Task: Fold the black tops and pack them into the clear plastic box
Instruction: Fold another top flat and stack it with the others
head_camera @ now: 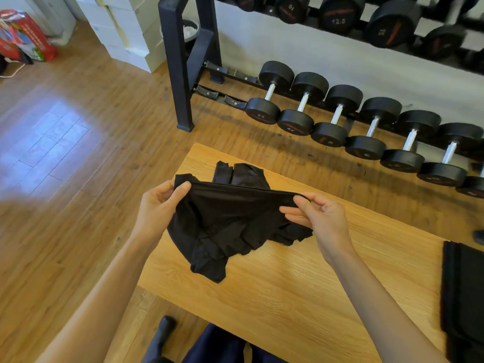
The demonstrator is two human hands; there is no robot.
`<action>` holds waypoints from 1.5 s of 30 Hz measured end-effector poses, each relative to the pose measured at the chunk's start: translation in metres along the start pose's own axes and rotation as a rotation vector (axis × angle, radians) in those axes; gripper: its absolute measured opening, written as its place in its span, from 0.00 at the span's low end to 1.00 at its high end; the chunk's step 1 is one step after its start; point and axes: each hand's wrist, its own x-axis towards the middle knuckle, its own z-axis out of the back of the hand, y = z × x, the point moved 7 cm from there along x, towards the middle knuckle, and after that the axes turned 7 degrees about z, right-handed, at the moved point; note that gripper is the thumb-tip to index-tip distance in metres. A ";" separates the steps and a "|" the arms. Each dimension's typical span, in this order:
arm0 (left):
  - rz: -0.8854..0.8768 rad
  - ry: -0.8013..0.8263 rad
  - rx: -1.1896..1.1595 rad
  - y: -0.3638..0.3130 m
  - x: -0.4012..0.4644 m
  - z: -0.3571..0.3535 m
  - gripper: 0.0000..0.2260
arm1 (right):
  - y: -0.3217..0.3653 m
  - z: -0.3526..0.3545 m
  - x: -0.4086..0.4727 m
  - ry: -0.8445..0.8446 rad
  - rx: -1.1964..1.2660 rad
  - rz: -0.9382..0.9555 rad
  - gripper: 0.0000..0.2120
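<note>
A black top (225, 226) hangs stretched between my two hands above the wooden table (288, 284). My left hand (159, 203) pinches its upper edge at the left corner. At the right end of that same edge, my right hand (317, 216) pinches the fabric. The lower part of the top droops in crumpled folds onto the table. Behind it lies another black top (241, 174), loosely heaped near the table's far corner. A flat dark folded cloth (463, 292) lies at the table's right edge. No clear plastic box is in view.
A dumbbell rack (183, 61) with several black dumbbells (337, 119) stands beyond the table. Stacked white boxes (125, 30) and a red bag (23, 35) sit at the back left on the wooden floor. My knees and a shoe (163, 334) show below the table's near edge.
</note>
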 end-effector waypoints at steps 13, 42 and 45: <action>-0.142 -0.012 0.129 -0.047 0.036 0.010 0.05 | 0.013 0.069 -0.003 -0.245 -0.187 0.129 0.04; -0.361 0.144 0.460 -0.120 0.072 -0.081 0.07 | 0.037 0.215 -0.015 -0.567 -0.366 0.315 0.11; -0.395 0.155 0.480 -0.127 0.075 -0.114 0.08 | 0.050 0.239 -0.008 -0.621 -0.493 0.354 0.12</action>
